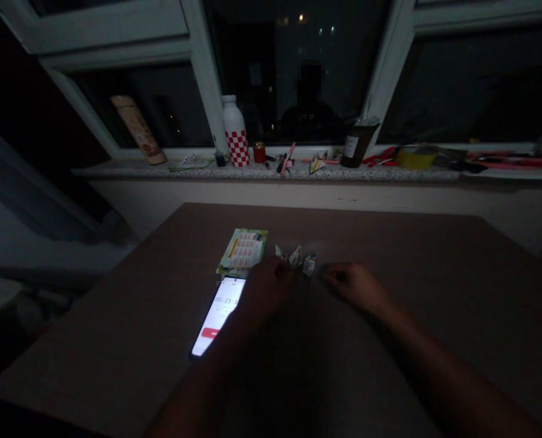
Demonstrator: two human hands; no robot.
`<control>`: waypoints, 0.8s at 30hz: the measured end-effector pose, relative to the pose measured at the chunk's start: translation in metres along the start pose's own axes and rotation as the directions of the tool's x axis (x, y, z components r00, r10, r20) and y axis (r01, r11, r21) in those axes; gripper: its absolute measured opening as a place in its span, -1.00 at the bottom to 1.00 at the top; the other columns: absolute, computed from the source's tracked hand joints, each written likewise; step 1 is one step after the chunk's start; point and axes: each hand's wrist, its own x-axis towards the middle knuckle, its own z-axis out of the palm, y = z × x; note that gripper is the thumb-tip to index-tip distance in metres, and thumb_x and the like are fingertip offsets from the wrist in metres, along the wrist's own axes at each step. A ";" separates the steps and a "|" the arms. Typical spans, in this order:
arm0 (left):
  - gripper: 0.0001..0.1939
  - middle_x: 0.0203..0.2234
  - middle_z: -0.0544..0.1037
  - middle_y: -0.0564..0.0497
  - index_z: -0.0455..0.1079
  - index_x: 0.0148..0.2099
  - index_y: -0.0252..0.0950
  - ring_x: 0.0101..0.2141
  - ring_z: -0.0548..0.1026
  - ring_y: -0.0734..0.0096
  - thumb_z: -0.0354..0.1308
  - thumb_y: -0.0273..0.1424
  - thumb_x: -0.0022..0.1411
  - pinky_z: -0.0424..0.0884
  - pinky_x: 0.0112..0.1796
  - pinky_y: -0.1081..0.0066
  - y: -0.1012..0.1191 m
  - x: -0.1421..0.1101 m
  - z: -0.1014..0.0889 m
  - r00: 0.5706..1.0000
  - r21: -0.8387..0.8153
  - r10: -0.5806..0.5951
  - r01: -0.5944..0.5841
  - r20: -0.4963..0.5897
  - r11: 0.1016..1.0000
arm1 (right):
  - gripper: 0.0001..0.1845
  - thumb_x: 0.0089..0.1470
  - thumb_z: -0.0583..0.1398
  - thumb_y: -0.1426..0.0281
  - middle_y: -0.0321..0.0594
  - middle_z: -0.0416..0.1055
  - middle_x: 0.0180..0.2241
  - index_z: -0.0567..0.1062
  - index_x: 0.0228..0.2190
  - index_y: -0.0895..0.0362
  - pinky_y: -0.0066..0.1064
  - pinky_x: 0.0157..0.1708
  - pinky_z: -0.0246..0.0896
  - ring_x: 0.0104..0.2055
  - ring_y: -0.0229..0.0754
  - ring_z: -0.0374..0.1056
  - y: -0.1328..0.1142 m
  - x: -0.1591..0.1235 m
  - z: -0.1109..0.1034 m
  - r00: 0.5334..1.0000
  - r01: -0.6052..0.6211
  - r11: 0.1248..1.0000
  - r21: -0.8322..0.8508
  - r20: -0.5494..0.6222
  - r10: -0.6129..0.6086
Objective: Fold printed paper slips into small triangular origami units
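Observation:
Several small folded paper pieces with printed patterns stand in a short row on the brown table. My left hand is at their near left side, fingers curled together; the dim light hides whether they grip or only touch a piece. To the right of the row, my right hand rests on the tabletop with bent, closed fingers and nothing visible in them. Its fingertips are a little apart from the nearest paper. Partly covered by my left forearm, a lit phone shows a running timer.
A printed calendar-like card lies just beyond the phone on the table. Along the granite windowsill stand a checkered bottle, a tan flask, a small red jar, a dark bag and scattered pens.

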 end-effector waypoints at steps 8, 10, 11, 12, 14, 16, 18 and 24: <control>-0.68 -0.19 0.52 -0.25 0.49 -0.22 -0.35 -0.17 0.48 0.02 0.29 -0.47 -0.13 0.35 -0.19 0.27 -0.047 0.045 -0.046 0.987 0.471 -0.089 0.018 0.130 0.882 | -0.76 0.12 0.07 0.35 -0.23 0.50 -0.46 0.52 -0.43 0.13 -0.43 -0.38 0.21 -0.42 -0.19 0.41 0.006 -0.040 0.016 1.000 0.003 0.993 0.121 0.020 -0.005; -0.73 -0.22 0.54 -0.22 0.49 -0.23 -0.33 -0.23 0.50 0.11 0.27 -0.43 -0.08 0.34 -0.26 0.32 -0.054 0.049 -0.045 0.983 0.485 -0.117 0.033 0.144 0.874 | -0.77 0.11 0.08 0.35 -0.22 0.50 -0.43 0.53 -0.40 0.13 -0.42 -0.36 0.22 -0.40 -0.19 0.41 0.007 -0.041 0.019 1.000 0.002 0.990 0.138 0.016 -0.004; -0.75 -0.24 0.55 -0.20 0.49 -0.24 -0.32 -0.26 0.50 0.16 0.25 -0.41 -0.05 0.34 -0.29 0.35 -0.056 0.050 -0.045 0.980 0.489 -0.130 0.042 0.148 0.871 | -0.77 0.11 0.09 0.35 -0.22 0.51 -0.43 0.53 -0.40 0.12 -0.41 -0.35 0.22 -0.40 -0.18 0.41 0.007 -0.041 0.020 1.000 0.001 0.990 0.143 0.014 -0.003; -0.79 -0.29 0.56 -0.18 0.50 -0.27 -0.32 -0.31 0.51 0.20 0.23 -0.39 -0.02 0.32 -0.33 0.38 -0.057 0.051 -0.045 0.977 0.492 -0.144 0.050 0.155 0.869 | -0.78 0.11 0.09 0.35 -0.22 0.51 -0.43 0.53 -0.41 0.12 -0.41 -0.35 0.23 -0.40 -0.18 0.41 0.007 -0.041 0.021 1.000 0.001 0.989 0.147 0.012 -0.002; -0.87 -0.42 0.57 -0.15 0.50 -0.38 -0.33 -0.43 0.49 0.28 0.16 -0.38 0.05 0.29 -0.40 0.41 -0.057 0.052 -0.046 0.971 0.490 -0.165 0.061 0.171 0.870 | -0.78 0.10 0.10 0.35 -0.21 0.51 -0.43 0.53 -0.42 0.13 -0.40 -0.35 0.23 -0.40 -0.17 0.41 0.009 -0.041 0.022 1.000 0.000 0.988 0.152 0.007 -0.001; -0.80 -0.52 0.56 -0.14 0.48 -0.48 -0.33 -0.51 0.47 0.32 0.09 -0.39 0.11 0.25 -0.45 0.41 -0.057 0.052 -0.048 0.971 0.483 -0.167 0.064 0.173 0.873 | -0.78 0.10 0.10 0.35 -0.20 0.51 -0.43 0.53 -0.42 0.12 -0.40 -0.35 0.23 -0.40 -0.17 0.41 0.010 -0.041 0.023 1.000 0.004 0.988 0.156 0.007 -0.005; -0.75 -0.53 0.56 -0.14 0.49 -0.49 -0.33 -0.50 0.47 0.32 0.04 -0.39 0.14 0.24 -0.44 0.41 -0.057 0.052 -0.050 0.979 0.472 -0.148 0.063 0.144 0.879 | -0.79 0.10 0.10 0.35 -0.20 0.51 -0.41 0.53 -0.41 0.12 -0.40 -0.33 0.24 -0.39 -0.17 0.41 0.011 -0.041 0.024 1.000 0.011 0.987 0.161 0.008 -0.012; -0.75 -0.46 0.60 -0.10 0.53 -0.42 -0.30 -0.41 0.52 0.29 0.05 -0.35 0.15 0.28 -0.39 0.43 -0.060 0.049 -0.050 0.994 0.396 -0.109 0.096 0.010 0.913 | -0.79 0.10 0.11 0.37 -0.17 0.52 -0.37 0.55 -0.39 0.13 -0.38 -0.30 0.25 -0.35 -0.16 0.41 0.011 -0.043 0.025 1.000 0.012 0.984 0.176 0.000 -0.013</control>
